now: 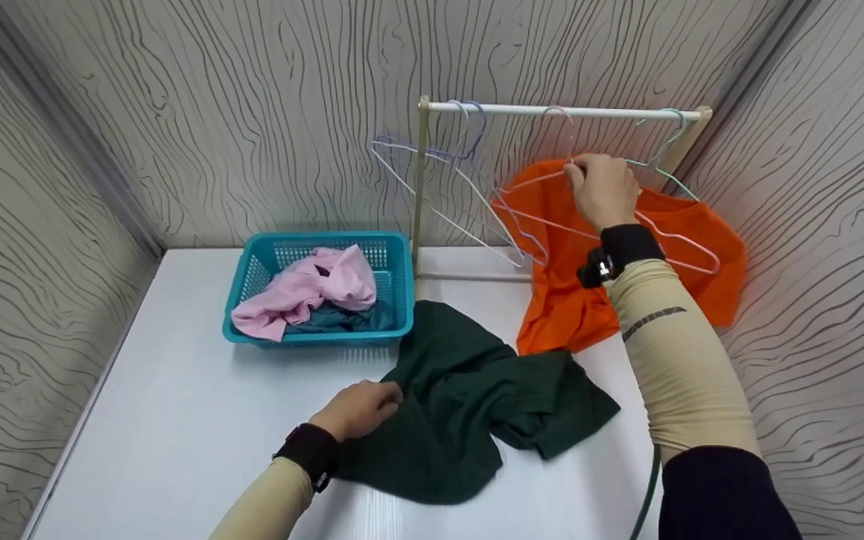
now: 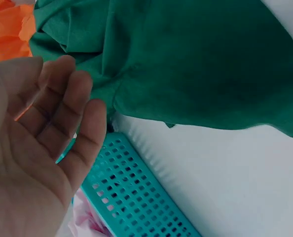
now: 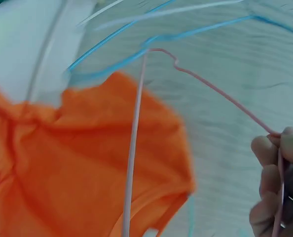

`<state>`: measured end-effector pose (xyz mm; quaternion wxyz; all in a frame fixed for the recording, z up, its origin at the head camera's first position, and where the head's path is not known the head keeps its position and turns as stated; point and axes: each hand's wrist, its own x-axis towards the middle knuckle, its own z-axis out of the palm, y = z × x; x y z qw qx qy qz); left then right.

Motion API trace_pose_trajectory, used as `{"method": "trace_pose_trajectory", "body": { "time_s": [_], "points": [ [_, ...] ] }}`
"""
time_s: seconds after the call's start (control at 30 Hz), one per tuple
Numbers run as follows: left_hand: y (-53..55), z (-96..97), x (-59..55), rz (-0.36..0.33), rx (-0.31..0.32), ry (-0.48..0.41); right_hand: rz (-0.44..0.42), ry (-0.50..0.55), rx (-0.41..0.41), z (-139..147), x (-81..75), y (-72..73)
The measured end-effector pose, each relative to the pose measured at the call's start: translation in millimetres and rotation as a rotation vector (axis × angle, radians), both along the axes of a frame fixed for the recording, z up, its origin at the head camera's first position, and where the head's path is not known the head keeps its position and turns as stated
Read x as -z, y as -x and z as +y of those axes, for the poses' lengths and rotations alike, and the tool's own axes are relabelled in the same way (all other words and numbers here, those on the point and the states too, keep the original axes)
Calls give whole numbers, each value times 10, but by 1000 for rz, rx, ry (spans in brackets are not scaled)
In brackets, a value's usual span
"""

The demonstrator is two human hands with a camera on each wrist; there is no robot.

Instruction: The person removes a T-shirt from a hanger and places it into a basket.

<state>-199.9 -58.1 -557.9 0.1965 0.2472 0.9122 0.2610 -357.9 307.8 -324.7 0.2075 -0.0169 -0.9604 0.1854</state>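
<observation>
My right hand (image 1: 606, 191) pinches a pink wire hanger (image 1: 691, 241) just under its hook, which is at the rack's white rail (image 1: 507, 110). In the right wrist view the thumb and fingers close round the pink hanger (image 3: 131, 163) at its neck. Behind it an orange garment (image 1: 552, 262) hangs on a mint-green hanger (image 1: 676, 139). My left hand (image 1: 363, 409) hovers at the left edge of a dark green garment (image 1: 454, 420) spread on the table. The left wrist view shows its fingers loosely bent, palm bare, with the green cloth (image 2: 186, 64) beyond them.
A teal basket (image 1: 233, 300) stands left of the rack, holding a pink garment (image 1: 312, 289) and some darker teal cloth (image 1: 342, 319). White and lilac hangers (image 1: 469, 176) hang at the rail's left end. Patterned walls (image 1: 214, 112) enclose the white table (image 1: 154, 420).
</observation>
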Motion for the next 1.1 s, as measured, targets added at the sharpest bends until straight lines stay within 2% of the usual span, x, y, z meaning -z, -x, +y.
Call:
{"method": "trace_pose_trajectory", "body": {
  "time_s": [0.13,0.23,0.57,0.73,0.97,1.1],
  "points": [
    [-51,-40,41,6,-5,-15,34,27,44,-186,-102,96],
    [-96,-68,79,-4,-13,-24,33,40,52,-295,-89,145],
    [-157,-112,141,-14,-38,-29,-172,23,40,-468,132,205],
    [-120,-59,108,-45,-49,-20,-245,18,-38,-437,199,186],
    [10,154,92,14,23,8,-298,84,-126,-311,361,69],
    [86,397,124,72,23,30,-294,102,-146,-267,426,-38]
  ]
}}
